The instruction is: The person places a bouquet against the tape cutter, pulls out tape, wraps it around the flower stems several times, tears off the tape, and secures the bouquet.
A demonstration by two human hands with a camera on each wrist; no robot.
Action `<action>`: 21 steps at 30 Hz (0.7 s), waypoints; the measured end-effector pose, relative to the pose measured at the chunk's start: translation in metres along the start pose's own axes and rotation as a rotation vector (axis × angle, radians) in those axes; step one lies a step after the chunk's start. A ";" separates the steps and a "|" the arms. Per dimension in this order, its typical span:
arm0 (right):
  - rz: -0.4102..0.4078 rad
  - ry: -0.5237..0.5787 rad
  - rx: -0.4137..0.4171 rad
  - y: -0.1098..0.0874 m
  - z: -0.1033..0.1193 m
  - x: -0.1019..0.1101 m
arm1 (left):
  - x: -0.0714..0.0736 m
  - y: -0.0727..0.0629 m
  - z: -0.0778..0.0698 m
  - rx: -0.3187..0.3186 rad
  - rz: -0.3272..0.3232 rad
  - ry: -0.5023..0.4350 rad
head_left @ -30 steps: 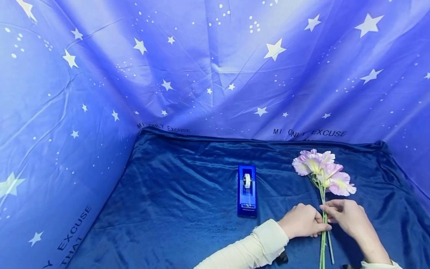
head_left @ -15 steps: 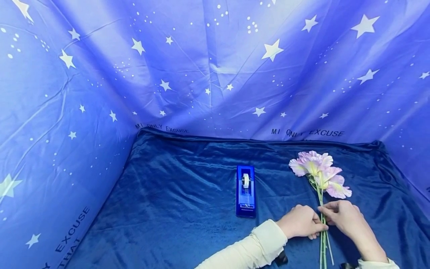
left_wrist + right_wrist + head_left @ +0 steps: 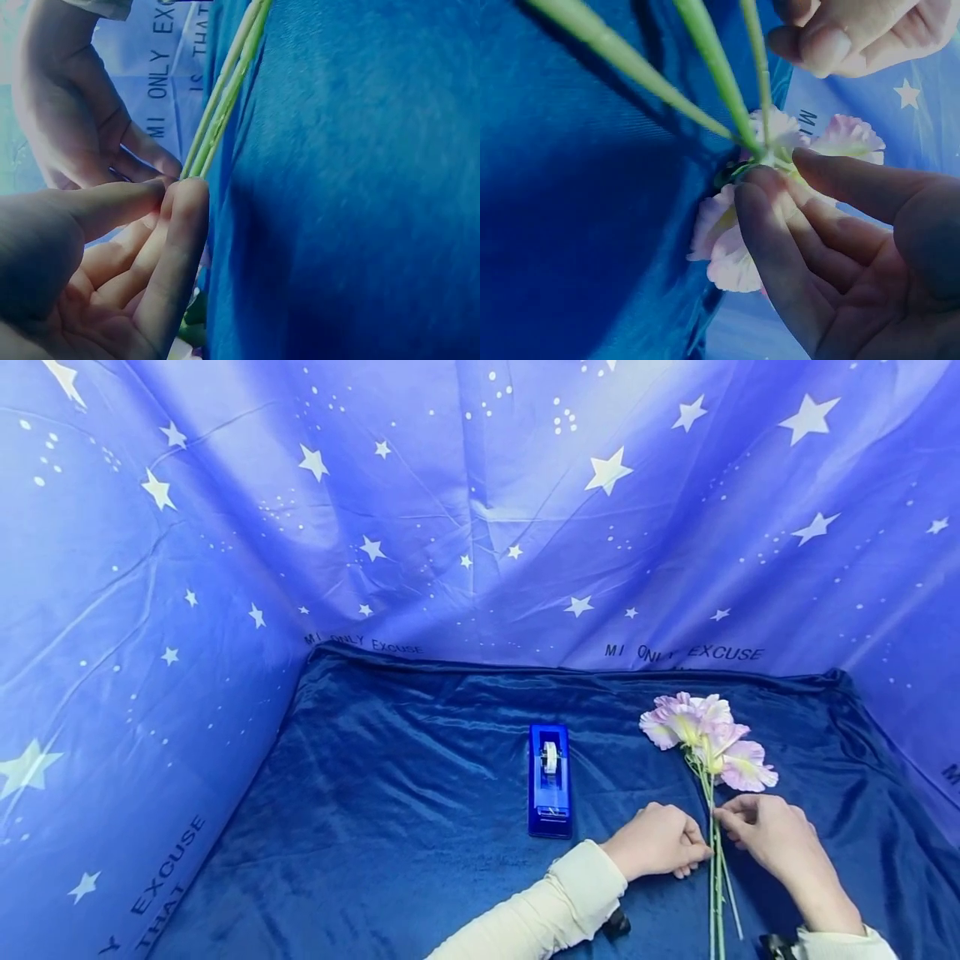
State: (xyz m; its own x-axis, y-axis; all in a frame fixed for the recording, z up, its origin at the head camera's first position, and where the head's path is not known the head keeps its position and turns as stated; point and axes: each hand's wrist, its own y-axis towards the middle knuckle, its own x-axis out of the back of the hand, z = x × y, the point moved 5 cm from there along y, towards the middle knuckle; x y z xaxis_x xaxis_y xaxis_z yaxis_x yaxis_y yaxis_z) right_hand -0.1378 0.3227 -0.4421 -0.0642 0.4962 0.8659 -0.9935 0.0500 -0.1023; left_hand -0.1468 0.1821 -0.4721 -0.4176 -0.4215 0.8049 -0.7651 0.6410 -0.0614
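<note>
Several pink-and-white flowers (image 3: 705, 727) with yellowish centres stand bunched together in the head view. Their long green stems (image 3: 715, 893) spread slightly toward the near edge. My right hand (image 3: 783, 843) pinches the stems a little below the blooms. In the right wrist view, its fingertips meet where the stems come together beneath the petals (image 3: 735, 262). Across from it, my left hand (image 3: 654, 842) has curled fingers, the thumb tip at the left side of the stems. Whether it pinches one is hidden: in the left wrist view, the stems (image 3: 225, 97) disappear behind its index fingertip.
A blue tape dispenser (image 3: 550, 781) with a small roll of clear tape stands left of the hands. Dark blue velvety cloth (image 3: 375, 860) covers the table. Purple-blue curtains (image 3: 450, 527) with white stars rise behind and at the sides.
Half a second ago my left thumb lay across the stems; now it sits at their left edge. The flowers and both hands have shifted slightly left in the head view.
</note>
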 end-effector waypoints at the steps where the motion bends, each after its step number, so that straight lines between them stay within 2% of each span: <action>1: -0.013 -0.004 0.006 -0.001 0.002 0.001 | 0.002 0.000 0.001 -0.001 -0.006 -0.002; 9: -0.106 -0.034 0.080 -0.002 0.021 0.007 | 0.018 -0.005 0.010 -0.036 -0.062 -0.009; 16: -0.189 -0.013 0.150 -0.003 0.041 0.008 | 0.041 -0.014 0.014 -0.022 -0.102 -0.030; 21: -0.219 0.015 0.191 -0.003 0.056 0.006 | 0.056 -0.024 0.019 -0.013 -0.138 -0.068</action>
State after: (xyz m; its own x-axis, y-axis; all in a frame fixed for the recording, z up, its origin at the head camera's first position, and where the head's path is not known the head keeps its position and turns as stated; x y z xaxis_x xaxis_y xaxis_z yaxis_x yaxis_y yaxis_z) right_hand -0.1408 0.2771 -0.4090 0.1540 0.5042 0.8497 -0.9833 -0.0060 0.1818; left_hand -0.1613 0.1312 -0.4370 -0.3416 -0.5483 0.7634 -0.8112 0.5822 0.0552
